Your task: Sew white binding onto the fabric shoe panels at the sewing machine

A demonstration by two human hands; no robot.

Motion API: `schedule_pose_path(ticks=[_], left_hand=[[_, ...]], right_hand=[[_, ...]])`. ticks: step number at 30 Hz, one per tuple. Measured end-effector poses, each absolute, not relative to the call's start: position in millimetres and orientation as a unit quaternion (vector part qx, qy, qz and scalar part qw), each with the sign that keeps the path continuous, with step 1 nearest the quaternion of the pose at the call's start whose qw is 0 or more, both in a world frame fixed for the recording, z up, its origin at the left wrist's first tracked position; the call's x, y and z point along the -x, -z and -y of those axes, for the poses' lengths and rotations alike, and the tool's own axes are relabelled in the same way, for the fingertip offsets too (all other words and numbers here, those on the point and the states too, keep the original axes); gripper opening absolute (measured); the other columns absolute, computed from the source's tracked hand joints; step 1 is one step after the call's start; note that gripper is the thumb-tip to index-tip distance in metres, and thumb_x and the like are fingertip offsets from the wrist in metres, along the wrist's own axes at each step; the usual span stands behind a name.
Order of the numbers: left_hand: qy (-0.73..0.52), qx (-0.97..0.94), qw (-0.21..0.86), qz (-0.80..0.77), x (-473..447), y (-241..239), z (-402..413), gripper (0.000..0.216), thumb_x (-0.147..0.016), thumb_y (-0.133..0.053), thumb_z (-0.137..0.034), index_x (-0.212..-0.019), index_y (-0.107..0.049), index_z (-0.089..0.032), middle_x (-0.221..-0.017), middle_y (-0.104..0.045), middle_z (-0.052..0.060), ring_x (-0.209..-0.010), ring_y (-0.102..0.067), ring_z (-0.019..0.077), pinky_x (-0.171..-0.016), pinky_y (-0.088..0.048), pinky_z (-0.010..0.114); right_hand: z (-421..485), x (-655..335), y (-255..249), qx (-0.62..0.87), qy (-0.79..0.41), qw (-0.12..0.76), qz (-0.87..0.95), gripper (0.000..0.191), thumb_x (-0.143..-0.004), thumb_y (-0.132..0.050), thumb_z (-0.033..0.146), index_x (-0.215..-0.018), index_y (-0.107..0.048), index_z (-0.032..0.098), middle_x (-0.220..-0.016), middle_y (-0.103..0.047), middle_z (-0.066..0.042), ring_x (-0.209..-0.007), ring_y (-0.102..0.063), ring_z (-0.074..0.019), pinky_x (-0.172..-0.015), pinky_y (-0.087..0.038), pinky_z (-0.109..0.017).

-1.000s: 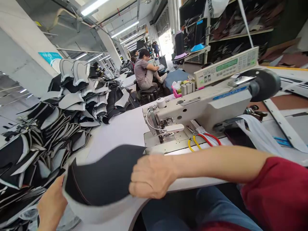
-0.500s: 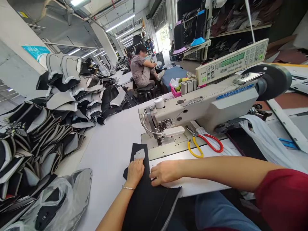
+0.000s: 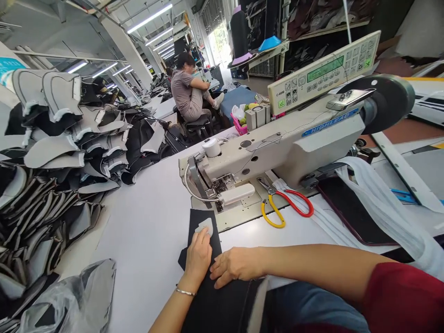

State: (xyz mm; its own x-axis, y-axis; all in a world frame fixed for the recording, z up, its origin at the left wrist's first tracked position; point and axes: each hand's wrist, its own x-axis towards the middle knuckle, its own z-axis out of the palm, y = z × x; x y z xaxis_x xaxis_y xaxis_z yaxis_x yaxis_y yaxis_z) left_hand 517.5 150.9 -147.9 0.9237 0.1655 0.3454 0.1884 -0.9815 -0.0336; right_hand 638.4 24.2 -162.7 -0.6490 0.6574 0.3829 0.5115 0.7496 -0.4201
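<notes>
A black fabric piece [image 3: 201, 221] lies flat on the white table [image 3: 149, 231], its far end close to the sewing machine's [image 3: 277, 148] needle plate. A small pale patch [image 3: 205, 226] sits on the fabric. My left hand [image 3: 198, 258] rests flat on the fabric with its fingertips touching the patch. My right hand [image 3: 236, 266] lies beside it, fingers stretched out and pressing the fabric near the table's front edge.
Scissors [image 3: 282, 206] with one yellow and one red handle lie on the machine bed. Stacks of grey and black cut pieces [image 3: 58, 152] fill the left side. A clear plastic bag [image 3: 72, 300] lies at the near left. White tape [image 3: 374, 203] drapes at right. Another person [image 3: 189, 92] sits far back.
A second ago both hands held the black piece up in the air; it now lies flat on the table under both hands. The view has swung slightly left.
</notes>
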Motion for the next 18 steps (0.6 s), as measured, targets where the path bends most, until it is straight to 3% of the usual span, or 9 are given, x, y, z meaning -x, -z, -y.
schedule_pose_path(ticks=[5, 18], left_hand=[[0.21, 0.974, 0.064, 0.059, -550.5, 148.4, -134.9, 0.03, -0.074, -0.034, -0.002, -0.089, -0.058, -0.012, -0.106, -0.059, 0.008, -0.085, -0.054, 0.0165, -0.076, -0.051, 0.032], [0.215, 0.976, 0.027, 0.039, -564.5, 147.9, -141.7, 0.028, -0.078, -0.036, -0.003, -0.094, -0.056, -0.011, -0.109, -0.058, 0.01, -0.086, -0.054, 0.016, -0.078, -0.05, 0.032]], right_hand=[[-7.5, -652.6, 163.2, 0.337, -0.158, 0.315, 0.873, 0.038, -0.083, -0.028, 0.007, -0.106, -0.058, 0.003, -0.114, -0.054, -0.016, -0.116, -0.042, -0.0192, -0.102, -0.027, -0.028], [-8.4, -654.9, 160.5, 0.364, -0.155, 0.268, 0.878, 0.036, -0.076, -0.044, 0.003, -0.109, -0.057, 0.005, -0.118, -0.053, -0.013, -0.116, -0.042, -0.0201, -0.102, -0.027, -0.027]])
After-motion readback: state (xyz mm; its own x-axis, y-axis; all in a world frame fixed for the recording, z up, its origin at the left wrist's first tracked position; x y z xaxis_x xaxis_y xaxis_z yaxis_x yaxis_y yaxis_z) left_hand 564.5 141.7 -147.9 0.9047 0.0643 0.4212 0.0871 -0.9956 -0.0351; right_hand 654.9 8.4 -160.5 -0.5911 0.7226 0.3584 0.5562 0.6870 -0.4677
